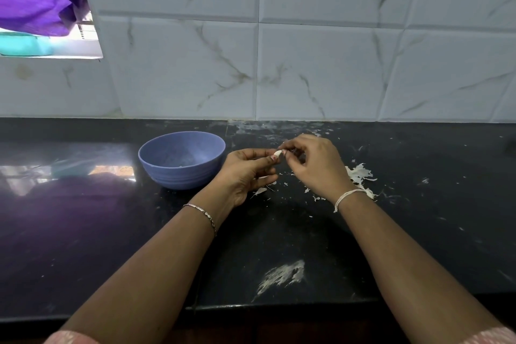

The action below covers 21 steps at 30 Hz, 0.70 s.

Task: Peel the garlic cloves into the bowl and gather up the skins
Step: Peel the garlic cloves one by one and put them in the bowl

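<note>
A blue bowl stands on the black counter, left of my hands. My left hand pinches a small white garlic clove at its fingertips, just right of the bowl's rim. My right hand has its curled fingertips on the same clove from the right side. White garlic skins lie in a loose pile on the counter behind my right wrist. Smaller skin flakes lie scattered under both hands. The bowl's inside shows only a few pale specks.
The black counter runs wide to the left and right, with its front edge near the bottom of the view. A white smear marks it near the front. A tiled wall closes the back; a window opening sits at top left.
</note>
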Motion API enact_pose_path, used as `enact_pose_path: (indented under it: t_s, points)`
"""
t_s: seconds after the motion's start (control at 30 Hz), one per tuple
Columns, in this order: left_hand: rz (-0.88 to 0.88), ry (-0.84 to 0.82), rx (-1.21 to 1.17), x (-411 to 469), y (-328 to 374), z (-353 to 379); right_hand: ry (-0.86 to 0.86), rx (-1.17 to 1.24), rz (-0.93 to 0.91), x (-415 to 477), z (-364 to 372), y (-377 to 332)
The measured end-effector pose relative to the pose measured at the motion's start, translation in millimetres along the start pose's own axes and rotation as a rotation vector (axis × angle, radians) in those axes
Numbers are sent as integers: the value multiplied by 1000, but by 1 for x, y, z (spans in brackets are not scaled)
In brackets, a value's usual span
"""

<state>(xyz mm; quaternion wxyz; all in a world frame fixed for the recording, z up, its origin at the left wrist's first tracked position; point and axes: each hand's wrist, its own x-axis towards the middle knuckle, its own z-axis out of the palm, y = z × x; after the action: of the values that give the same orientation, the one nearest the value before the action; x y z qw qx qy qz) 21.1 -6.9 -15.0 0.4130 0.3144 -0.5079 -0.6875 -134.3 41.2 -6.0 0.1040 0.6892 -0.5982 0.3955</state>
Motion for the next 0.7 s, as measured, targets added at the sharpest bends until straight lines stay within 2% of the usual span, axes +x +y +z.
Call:
enact_pose_path:
  t_s: [0.37,0.53,0.7]
  points:
    - [37,78,-20,1,-1,3,-67,-247,-4,0,6,-13]
    - [57,39,11,-1,-1,3,-58,-149,83,1,6,-9]
    - [124,31,139,0,-3,7,-67,-13,178,1,8,-1]
